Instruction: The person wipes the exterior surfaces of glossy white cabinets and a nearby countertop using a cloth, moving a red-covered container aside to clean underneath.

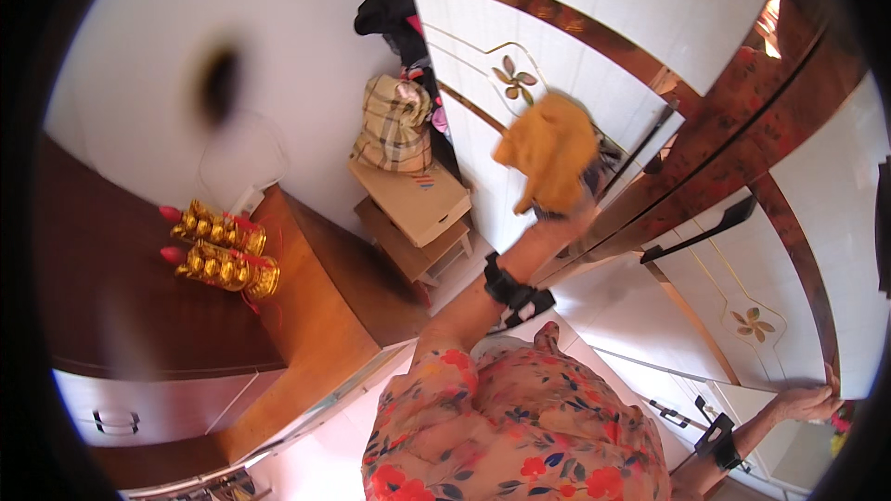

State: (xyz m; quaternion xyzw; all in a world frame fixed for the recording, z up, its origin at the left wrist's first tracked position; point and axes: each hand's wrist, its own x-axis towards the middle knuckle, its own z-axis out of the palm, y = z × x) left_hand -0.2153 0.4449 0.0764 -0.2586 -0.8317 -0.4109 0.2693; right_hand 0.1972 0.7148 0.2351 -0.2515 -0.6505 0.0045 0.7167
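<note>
My left hand [583,217] is mostly hidden behind a bunched mustard-orange cloth [553,142], which it holds against a white wardrobe door [459,56]. Dark fabric shows beside the cloth, blurred. That door carries a gold flower ornament [514,78] and a brown curved band. Lower right, my right hand [807,401] grips the edge of another white wardrobe door [703,306], which has a black handle [703,231] and a matching flower. Black straps with devices sit on both wrists.
A plaid cloth bag [393,125] rests on a cardboard box [418,202] above a wooden stool [438,250]. Dark clothes [390,7] hang behind the wardrobe door. Two gold ornaments with red tips [226,271] stand on a brown wooden cabinet [320,313] at left.
</note>
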